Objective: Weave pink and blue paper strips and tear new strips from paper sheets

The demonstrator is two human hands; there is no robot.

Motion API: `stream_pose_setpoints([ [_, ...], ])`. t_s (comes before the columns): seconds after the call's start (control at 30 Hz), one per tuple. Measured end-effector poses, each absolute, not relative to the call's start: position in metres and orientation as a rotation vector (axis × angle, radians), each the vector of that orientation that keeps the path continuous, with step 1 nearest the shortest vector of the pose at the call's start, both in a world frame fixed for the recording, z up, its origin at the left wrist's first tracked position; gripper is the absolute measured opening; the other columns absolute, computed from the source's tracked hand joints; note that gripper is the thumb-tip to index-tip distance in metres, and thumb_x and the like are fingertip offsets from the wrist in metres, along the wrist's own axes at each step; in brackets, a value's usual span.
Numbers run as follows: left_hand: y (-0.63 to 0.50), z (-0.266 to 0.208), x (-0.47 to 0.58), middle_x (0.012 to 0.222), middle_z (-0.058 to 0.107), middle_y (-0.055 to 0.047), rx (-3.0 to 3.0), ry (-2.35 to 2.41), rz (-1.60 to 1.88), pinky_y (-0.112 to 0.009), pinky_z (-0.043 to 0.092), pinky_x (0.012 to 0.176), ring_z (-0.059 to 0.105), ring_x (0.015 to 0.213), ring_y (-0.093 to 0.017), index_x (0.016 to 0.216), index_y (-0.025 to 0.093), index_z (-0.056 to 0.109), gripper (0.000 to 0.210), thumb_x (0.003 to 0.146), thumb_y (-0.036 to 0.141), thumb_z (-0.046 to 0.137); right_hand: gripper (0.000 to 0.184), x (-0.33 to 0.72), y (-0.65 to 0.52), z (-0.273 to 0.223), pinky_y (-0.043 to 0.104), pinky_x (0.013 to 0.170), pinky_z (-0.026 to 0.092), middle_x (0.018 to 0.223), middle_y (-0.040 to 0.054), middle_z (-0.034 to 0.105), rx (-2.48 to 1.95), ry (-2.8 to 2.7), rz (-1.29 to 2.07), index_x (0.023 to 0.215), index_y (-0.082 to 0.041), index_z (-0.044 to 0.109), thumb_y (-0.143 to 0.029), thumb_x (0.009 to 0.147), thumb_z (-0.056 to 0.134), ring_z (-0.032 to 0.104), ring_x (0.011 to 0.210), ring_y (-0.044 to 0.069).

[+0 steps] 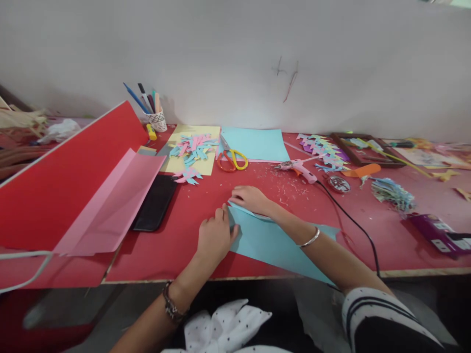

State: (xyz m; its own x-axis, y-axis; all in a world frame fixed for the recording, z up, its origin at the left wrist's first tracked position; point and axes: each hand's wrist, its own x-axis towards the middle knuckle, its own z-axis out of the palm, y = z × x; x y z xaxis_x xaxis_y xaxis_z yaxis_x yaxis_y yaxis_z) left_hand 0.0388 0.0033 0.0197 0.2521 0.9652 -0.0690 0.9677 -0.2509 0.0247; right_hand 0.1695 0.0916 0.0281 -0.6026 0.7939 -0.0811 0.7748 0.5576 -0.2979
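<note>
A sheet of light blue paper (272, 240) lies in front of me on the red table, its far edge folded over in a narrow strip. My left hand (216, 233) holds the sheet's left end, with the thumb on top of the paper and the fingers curled at its edge. At the far left corner, my right hand (253, 201) is closed over the folded strip, fingertips bent down. The right forearm crosses above the paper and hides part of it. Beyond my hands lie scissors (232, 161) with red and yellow handles.
A pink glue gun (300, 169) with a black cord rests right of the scissors. Cut paper strips (193, 149) lie on yellow paper. Leftward are a black phone-like slab (156, 203), pink sheets (110, 206) and a leaning red board (73, 176). A purple power strip (437, 235) sits far right.
</note>
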Motion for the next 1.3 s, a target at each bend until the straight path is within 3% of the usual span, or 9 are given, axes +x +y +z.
stream_pose_setpoints([
  [0.17,-0.001,0.019,0.037,0.091,0.056,-0.01,2.454,1.905,-0.031,-0.03,0.044,0.064,0.058,0.078,-0.019,0.123,0.011,0.042,0.044,0.084,0.032,0.036,0.033,0.174,0.074,0.043,0.021,0.053,0.024,0.073,0.0018,0.053,-1.399,-2.724,0.506,0.071,-0.014,0.055,-0.043,0.081,0.045,0.042,0.063,0.01],
  [0.33,-0.009,0.02,0.029,0.087,0.057,-0.01,2.516,1.952,0.002,-0.029,0.044,0.063,0.056,0.081,-0.02,0.12,0.01,0.045,0.041,0.083,0.025,0.039,0.026,0.179,0.058,0.046,0.022,0.057,0.025,0.078,0.005,0.057,-1.44,-2.808,0.477,0.076,-0.013,0.059,-0.025,0.086,0.038,0.047,0.068,0.011],
  [0.47,-0.01,0.016,0.024,0.095,0.058,-0.011,2.693,1.848,0.159,-0.033,0.043,0.072,0.053,0.085,-0.02,0.112,0.01,0.053,0.034,0.082,0.015,0.036,0.031,0.174,0.058,0.041,0.022,0.057,0.026,0.078,0.0052,0.061,-1.441,-2.78,0.546,0.076,-0.013,0.061,-0.028,0.087,0.035,0.049,0.07,0.012],
  [0.77,-0.004,0.015,0.028,0.105,0.053,-0.012,2.59,1.772,0.116,-0.035,0.041,0.073,0.046,0.094,-0.023,0.124,0.011,0.041,0.045,0.084,0.032,0.037,0.033,0.166,0.062,0.038,0.021,0.05,0.022,0.068,0.0027,0.06,-1.658,-2.613,0.573,0.068,-0.015,0.061,-0.034,0.083,0.039,0.046,0.059,0.01],
  [1.0,-0.007,0.019,0.032,0.107,0.051,-0.011,2.583,1.771,0.045,-0.035,0.04,0.073,0.045,0.096,-0.023,0.127,0.017,0.037,0.044,0.086,0.03,0.032,0.034,0.177,0.065,0.033,0.022,0.049,0.02,0.06,0.0004,0.054,-1.688,-2.591,0.556,0.06,-0.016,0.057,-0.036,0.082,0.04,0.04,0.054,0.008],
  [1.3,-0.011,0.023,0.037,0.107,0.052,-0.012,2.555,1.792,-0.058,-0.035,0.042,0.071,0.045,0.096,-0.024,0.129,0.015,0.034,0.045,0.086,0.029,0.032,0.032,0.175,0.059,0.03,0.022,0.049,0.019,0.059,-0.0004,0.053,-1.724,-2.526,0.539,0.059,-0.016,0.055,-0.032,0.081,0.04,0.038,0.054,0.008],
])
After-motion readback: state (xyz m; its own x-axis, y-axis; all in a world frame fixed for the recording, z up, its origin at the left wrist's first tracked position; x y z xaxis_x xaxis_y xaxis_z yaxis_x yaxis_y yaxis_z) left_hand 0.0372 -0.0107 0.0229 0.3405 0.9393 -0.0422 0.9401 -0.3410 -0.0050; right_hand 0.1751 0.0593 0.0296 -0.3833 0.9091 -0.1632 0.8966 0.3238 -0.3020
